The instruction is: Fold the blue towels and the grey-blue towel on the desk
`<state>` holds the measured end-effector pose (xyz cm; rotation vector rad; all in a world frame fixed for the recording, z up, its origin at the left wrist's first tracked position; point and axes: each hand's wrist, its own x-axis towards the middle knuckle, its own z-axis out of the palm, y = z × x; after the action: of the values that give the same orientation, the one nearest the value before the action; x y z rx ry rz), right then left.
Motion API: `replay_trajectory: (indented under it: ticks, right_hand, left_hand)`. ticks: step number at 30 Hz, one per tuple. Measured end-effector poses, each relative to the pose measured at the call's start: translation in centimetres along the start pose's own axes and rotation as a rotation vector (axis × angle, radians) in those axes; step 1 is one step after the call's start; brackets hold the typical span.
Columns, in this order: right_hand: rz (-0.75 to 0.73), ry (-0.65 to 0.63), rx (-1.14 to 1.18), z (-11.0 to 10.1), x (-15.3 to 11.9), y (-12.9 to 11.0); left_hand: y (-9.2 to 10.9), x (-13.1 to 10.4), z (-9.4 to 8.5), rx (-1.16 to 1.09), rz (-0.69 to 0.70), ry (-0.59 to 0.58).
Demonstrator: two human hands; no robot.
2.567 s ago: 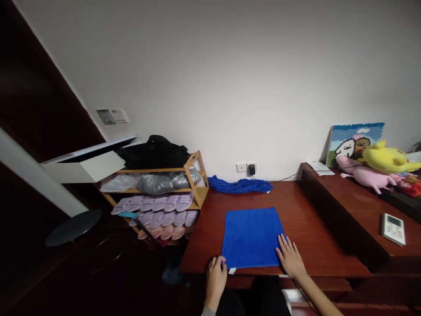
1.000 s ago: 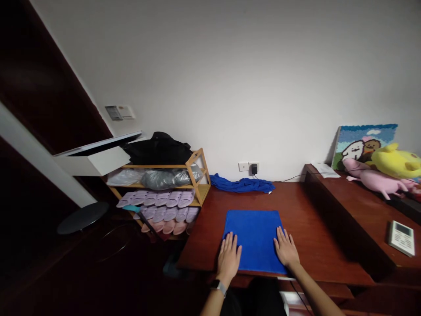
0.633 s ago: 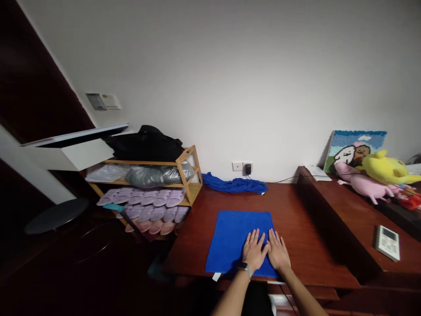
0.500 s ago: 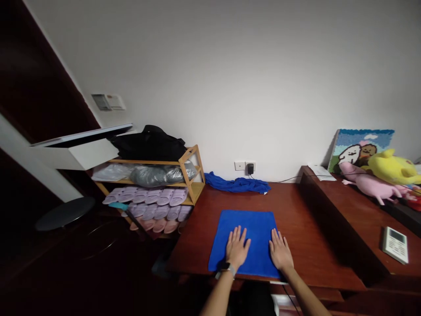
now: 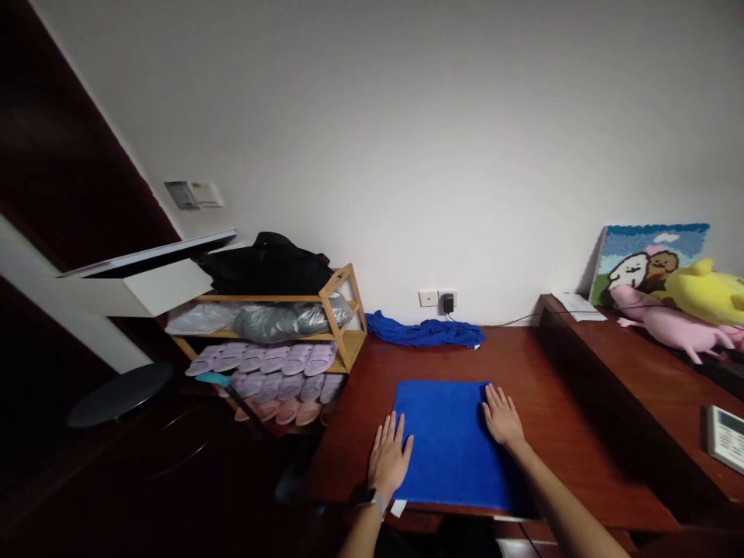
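A blue cloth (image 5: 445, 442) lies spread flat near the front edge of the brown wooden table (image 5: 558, 434), with a small white tag at its lower left corner. My left hand (image 5: 389, 457) rests flat on its left edge, fingers stretched out, a watch on the wrist. On the far right corner of the cloth lies my right hand (image 5: 503, 416), open with fingers a little apart. Neither hand grips anything. A second blue cloth (image 5: 427, 333), crumpled in a long heap, lies at the back of the table against the wall.
Left of the table stands a wooden rack (image 5: 342, 318) with several slippers (image 5: 284, 360) and a black bag (image 5: 267, 263). On the raised surface at right are a pink plush toy (image 5: 668, 325), a yellow plush toy (image 5: 709, 293) and a calculator-like device (image 5: 726, 438). A plug (image 5: 448, 303) sits in the wall socket.
My left hand has moved left from the cloth's middle to its left edge. My right hand has moved up along the right edge to the far corner. The view has shifted slightly.
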<state>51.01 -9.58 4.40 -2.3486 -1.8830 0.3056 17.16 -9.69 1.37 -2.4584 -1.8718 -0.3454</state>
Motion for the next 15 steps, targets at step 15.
replay_trajectory:
  ticks: [15]
  right_hand:
    - [-0.036, 0.014, -0.018, 2.2, 2.6, 0.9]
  left_hand:
    - [13.6, 7.1, -0.9, -0.106, 0.396, 0.039]
